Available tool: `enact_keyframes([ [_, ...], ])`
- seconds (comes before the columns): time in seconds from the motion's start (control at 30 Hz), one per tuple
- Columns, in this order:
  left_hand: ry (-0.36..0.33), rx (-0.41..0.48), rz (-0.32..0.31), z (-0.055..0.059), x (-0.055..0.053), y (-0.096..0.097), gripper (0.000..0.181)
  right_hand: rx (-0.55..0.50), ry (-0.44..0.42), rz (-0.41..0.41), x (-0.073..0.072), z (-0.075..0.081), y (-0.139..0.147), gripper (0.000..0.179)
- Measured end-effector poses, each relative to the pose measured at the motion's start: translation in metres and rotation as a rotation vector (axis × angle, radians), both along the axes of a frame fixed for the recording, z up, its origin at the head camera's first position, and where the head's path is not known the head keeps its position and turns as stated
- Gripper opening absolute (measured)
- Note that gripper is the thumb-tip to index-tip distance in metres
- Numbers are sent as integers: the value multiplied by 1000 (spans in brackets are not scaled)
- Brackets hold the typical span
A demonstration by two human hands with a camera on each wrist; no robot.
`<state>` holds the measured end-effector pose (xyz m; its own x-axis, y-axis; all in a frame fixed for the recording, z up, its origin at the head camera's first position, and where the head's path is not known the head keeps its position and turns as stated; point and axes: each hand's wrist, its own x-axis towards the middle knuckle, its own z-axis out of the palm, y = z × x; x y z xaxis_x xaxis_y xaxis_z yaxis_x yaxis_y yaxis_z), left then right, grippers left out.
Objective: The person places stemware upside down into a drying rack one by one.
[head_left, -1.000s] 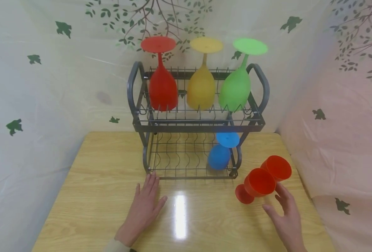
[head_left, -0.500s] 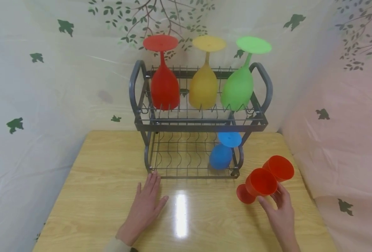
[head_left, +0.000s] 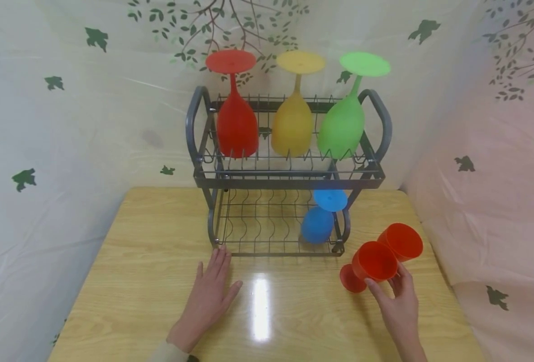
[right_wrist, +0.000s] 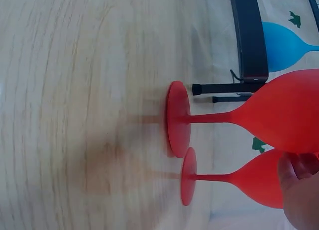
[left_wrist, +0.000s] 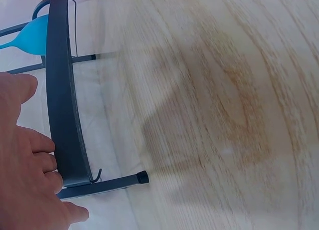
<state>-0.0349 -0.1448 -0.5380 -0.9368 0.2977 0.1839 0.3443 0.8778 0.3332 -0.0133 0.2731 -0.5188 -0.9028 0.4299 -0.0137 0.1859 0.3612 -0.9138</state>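
Observation:
Two red plastic wine glasses stand upright to the right of the dish rack, bowls close together. My right hand (head_left: 400, 304) is at the front red wine glass (head_left: 374, 261); thumb and fingers pinch the lower right of its bowl. The right wrist view shows its stem and foot (right_wrist: 178, 119) on the table. Behind it is the second red wine glass (head_left: 402, 240), partly hidden. My left hand (head_left: 207, 296) lies with fingers extended, fingertips at the front left corner of the lower rack tier (head_left: 276, 255); in the left wrist view they are against the dark bar (left_wrist: 65, 105).
The upper tier (head_left: 289, 183) of the black rack holds upside-down red (head_left: 237, 128), yellow (head_left: 292, 128) and green (head_left: 342, 130) wine glasses. An upside-down blue wine glass (head_left: 318, 224) sits at the lower tier's right end. Patterned cloth (head_left: 59, 141) surrounds the wooden table (head_left: 126, 281).
My right hand has moved left and inward, from open beside the front red wine glass to pinching its bowl. The left hand and both red glasses stay in place; the view shifts slightly.

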Motion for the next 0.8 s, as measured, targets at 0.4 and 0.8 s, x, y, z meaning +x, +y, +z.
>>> enact_keyframes([
  [0.4,29,97,14,9,4,4,71,51,-37,79,4,25,-19,84],
  [0.8,231,254,-61,20,4,8,66,89,103,178,8,39,-49,79],
])
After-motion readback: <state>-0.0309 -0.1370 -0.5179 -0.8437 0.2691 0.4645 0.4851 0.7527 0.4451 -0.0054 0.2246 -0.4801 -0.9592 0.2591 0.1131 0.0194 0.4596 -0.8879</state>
